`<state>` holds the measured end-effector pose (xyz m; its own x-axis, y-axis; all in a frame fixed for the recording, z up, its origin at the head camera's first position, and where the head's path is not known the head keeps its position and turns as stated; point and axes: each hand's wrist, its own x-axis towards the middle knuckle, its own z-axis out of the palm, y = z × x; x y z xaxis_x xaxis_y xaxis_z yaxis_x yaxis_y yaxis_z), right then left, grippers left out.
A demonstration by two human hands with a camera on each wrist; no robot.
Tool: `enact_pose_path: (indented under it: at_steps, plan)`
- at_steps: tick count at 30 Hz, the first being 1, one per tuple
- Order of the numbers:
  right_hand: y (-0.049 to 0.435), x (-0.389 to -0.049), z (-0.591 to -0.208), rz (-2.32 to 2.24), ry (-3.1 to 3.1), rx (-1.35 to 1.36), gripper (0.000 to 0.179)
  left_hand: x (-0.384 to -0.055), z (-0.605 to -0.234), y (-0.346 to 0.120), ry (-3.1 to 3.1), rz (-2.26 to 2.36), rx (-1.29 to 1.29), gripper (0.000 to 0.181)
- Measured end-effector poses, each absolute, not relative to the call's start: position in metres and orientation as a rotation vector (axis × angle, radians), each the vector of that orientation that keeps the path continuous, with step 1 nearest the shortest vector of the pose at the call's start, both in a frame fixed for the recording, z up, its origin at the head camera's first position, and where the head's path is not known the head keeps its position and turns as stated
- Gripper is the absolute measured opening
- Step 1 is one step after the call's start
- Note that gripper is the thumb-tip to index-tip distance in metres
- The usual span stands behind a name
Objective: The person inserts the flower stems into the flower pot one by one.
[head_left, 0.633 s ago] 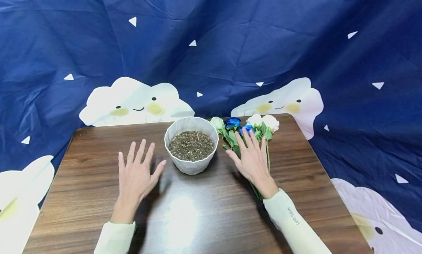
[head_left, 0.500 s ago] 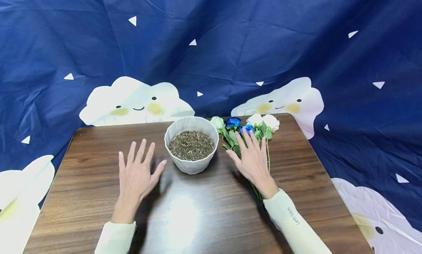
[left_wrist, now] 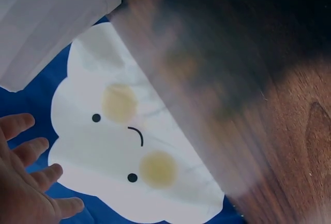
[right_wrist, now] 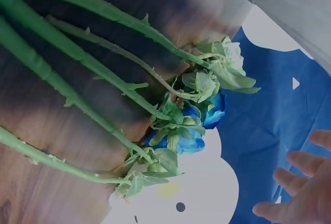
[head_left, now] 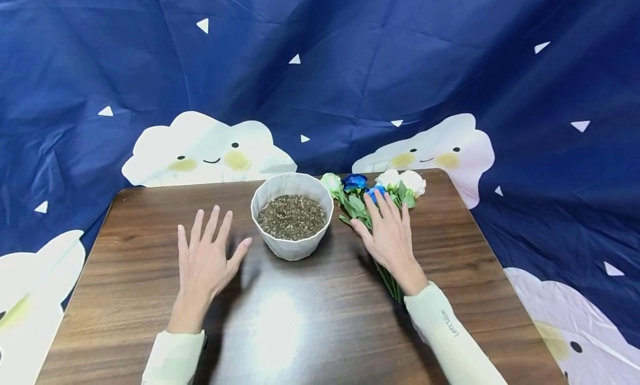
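A white faceted flowerpot filled with dark soil stands on the table between the hands. To its left, the left hand is palm down with fingers spread, holding nothing. The right hand hovers with extended fingers over a bunch of roses lying right of the pot, hiding part of the stems. Blue roses, white roses and a pale green one point toward the back edge. In the right wrist view, long thorny green stems pass below the right hand.
The brown wooden table has its back edge just behind the pot and blossoms. Behind hangs a dark blue cloth printed with smiling clouds and white triangles. A bright light reflection lies on the tabletop in front of the pot.
The right hand has shifted slightly to the right over the roses. The head view has tilted a little, so everything sits slightly higher. Pot and roses stay in place.
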<state>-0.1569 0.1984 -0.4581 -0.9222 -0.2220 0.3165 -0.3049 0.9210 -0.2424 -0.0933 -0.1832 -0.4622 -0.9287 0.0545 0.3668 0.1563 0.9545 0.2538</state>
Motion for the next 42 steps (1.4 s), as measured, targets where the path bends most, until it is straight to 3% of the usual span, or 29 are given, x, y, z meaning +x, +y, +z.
enact_pose_path:
  at_steps: [15, 31, 42]
  plan:
    - [0.215, -0.166, -0.455, 0.981, -2.780, 0.223, 0.060, -0.101, -0.461, -0.188, -2.729, -0.831, -0.147, 0.077]
    - [0.229, -0.176, -0.486, 1.784, -2.768, -0.027, 0.038, -0.116, -0.467, -0.172, -2.384, -1.879, -0.121, 0.054]
    - [0.226, -0.180, -0.499, 1.660, -3.013, 0.015, 0.045, -0.128, -0.466, -0.164, -2.165, -2.302, -0.058, 0.050]
